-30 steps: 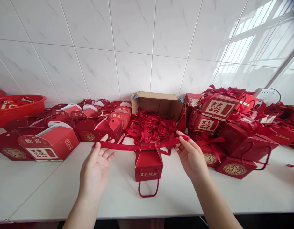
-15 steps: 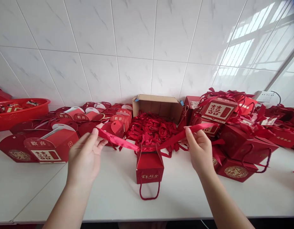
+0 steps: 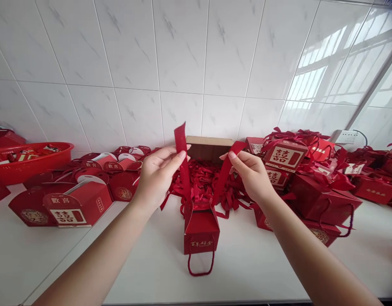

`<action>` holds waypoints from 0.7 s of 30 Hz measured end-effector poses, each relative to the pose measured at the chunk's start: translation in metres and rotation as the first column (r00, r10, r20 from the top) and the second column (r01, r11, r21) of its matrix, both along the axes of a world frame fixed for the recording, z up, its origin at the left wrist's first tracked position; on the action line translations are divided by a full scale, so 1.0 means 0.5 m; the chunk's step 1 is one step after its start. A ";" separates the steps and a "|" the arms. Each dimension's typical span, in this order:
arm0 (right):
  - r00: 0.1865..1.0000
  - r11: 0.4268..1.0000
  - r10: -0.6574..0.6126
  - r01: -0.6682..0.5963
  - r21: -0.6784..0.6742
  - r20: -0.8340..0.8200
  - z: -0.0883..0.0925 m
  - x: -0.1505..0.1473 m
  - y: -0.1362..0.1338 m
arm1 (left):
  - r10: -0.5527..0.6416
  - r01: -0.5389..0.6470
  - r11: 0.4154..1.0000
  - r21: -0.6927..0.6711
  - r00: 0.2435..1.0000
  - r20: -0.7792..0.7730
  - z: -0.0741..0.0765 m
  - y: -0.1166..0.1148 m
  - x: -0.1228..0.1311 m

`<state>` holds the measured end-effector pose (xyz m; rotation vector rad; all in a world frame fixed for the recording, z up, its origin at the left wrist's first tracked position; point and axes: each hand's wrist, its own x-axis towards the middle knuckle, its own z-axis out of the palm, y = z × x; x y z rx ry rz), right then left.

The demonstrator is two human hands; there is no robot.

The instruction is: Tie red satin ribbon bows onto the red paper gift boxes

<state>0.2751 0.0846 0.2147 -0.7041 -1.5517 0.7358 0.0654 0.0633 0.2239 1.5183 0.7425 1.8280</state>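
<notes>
A small red gift box (image 3: pixel 201 231) with gold lettering stands in the middle of the white table, its cord handle (image 3: pixel 200 273) hanging down in front. A red ribbon (image 3: pixel 221 180) runs through the top of this box, and both of its ends are lifted above it. My left hand (image 3: pixel 164 170) pinches one end between thumb and fingers, with the tip sticking up. The other end is pinched by my right hand (image 3: pixel 246 170), its tip folding over the fingers. Behind the box lies a heap of loose red ribbons (image 3: pixel 202 174), partly inside a cardboard box (image 3: pixel 210 141).
Several open-topped red boxes (image 3: pixel 77 204) stand on the left, near a red plastic basin (image 3: pixel 32 163) with small packets. Ribbon-tied boxes (image 3: pixel 326 204) are stacked on the right. A white power strip (image 3: pixel 344 136) sits by the tiled wall (image 3: pixel 183 63).
Both hands have moved inward and upward, so the ribbon ends now rise steeply instead of stretching out sideways. The view has tilted up slightly. The gift box stays on the table.
</notes>
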 end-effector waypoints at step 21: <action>0.991 0.996 0.087 -0.089 -0.013 -0.102 0.019 -0.027 0.028 | -0.019 0.019 1.000 0.006 0.999 -0.032 0.006 0.016 0.031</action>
